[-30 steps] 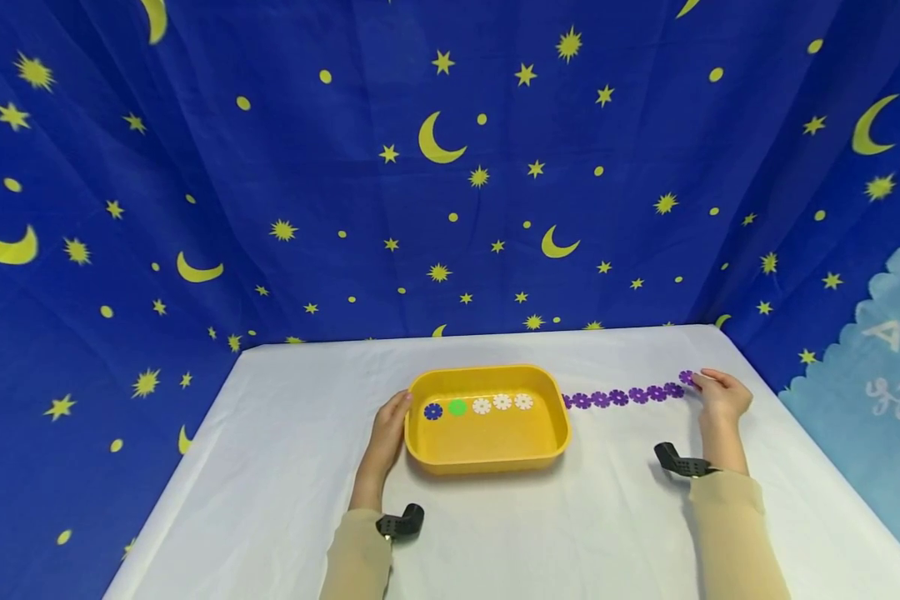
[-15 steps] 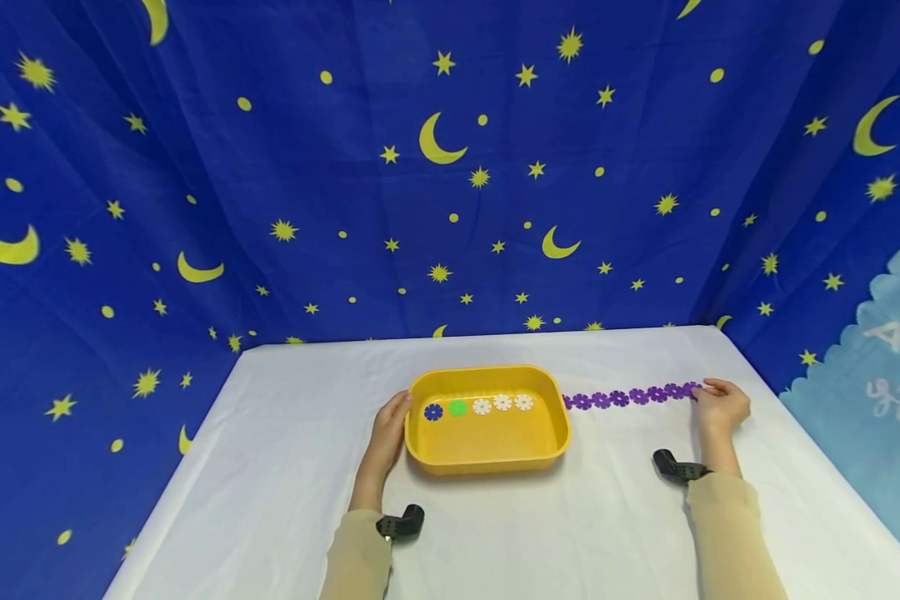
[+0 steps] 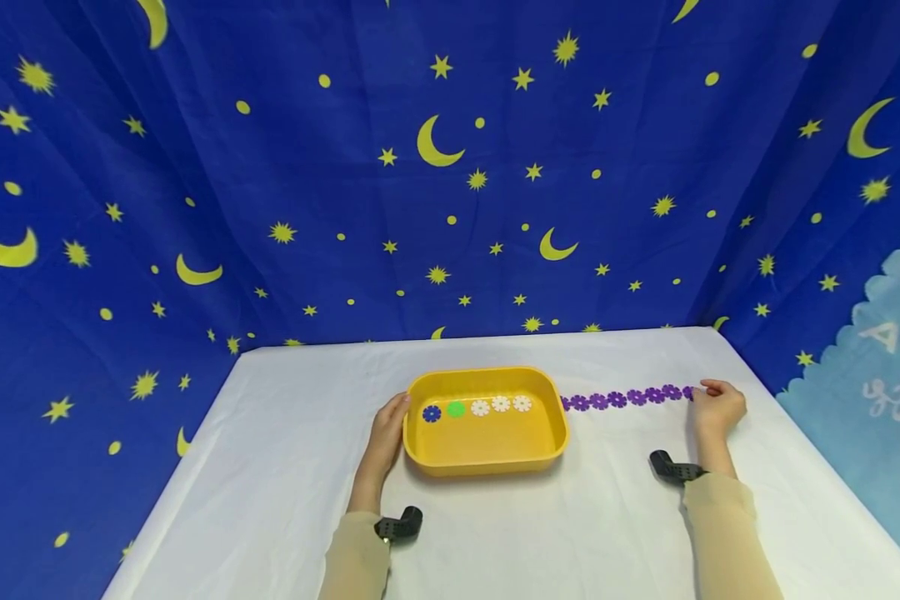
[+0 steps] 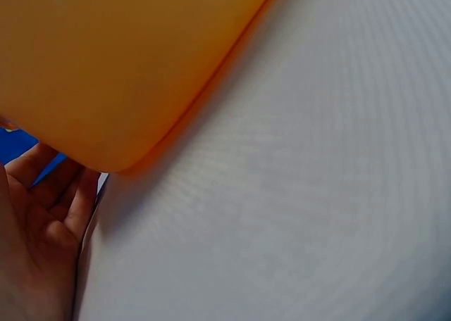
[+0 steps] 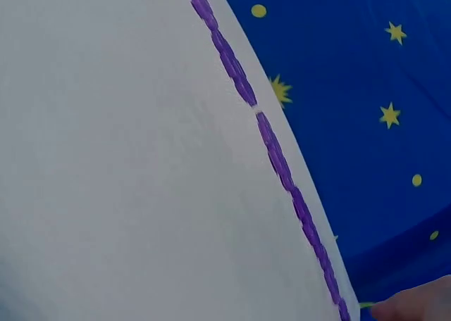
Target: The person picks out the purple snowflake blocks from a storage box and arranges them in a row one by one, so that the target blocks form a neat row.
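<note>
A yellow tray [image 3: 487, 446] sits mid-table, with a dark blue, a green and several white flower-shaped discs [image 3: 480, 408] in a row inside it. My left hand [image 3: 386, 429] holds the tray's left side, its thumb at the rim; the fingers [image 4: 83, 201] bend against the outer wall in the left wrist view. To the tray's right runs a row of purple notched plastic discs [image 3: 617, 400]. At that row's right end my right hand [image 3: 718, 408] pinches the last purple disc [image 3: 688, 393], which its fingertips partly cover. The right wrist view shows the purple row [image 5: 282, 170] edge-on.
A white cloth covers the table [image 3: 570, 533]. Behind it and at the sides hangs a blue curtain [image 3: 307, 167] with yellow moons and stars. A light blue lettered panel [image 3: 885, 375] is at the right. Each wrist carries a black camera mount [image 3: 399, 525].
My right hand has come down slightly and brought the last purple disc to the end of the row. The left hand and the tray stay put.
</note>
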